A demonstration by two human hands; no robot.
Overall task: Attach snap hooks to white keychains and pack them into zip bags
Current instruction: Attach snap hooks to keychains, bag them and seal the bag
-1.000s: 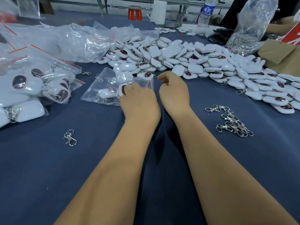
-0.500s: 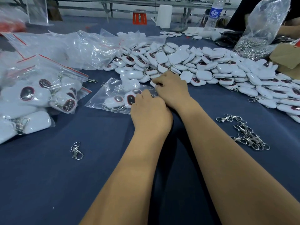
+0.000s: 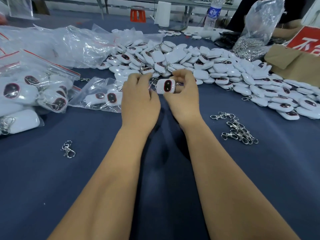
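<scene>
Right hand (image 3: 183, 97): we grip keychain (image 3: 165, 86) | Left hand (image 3: 140, 99): fingers curled, possibly pinching its hook end, blurred | Bag (image 3: 97, 94) just left | Hooks (image 3: 239, 130) right

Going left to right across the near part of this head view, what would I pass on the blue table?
Packed zip bags → a lone snap hook → the left hand → the white keychain held by the right hand → a small heap of snap hooks.
</scene>
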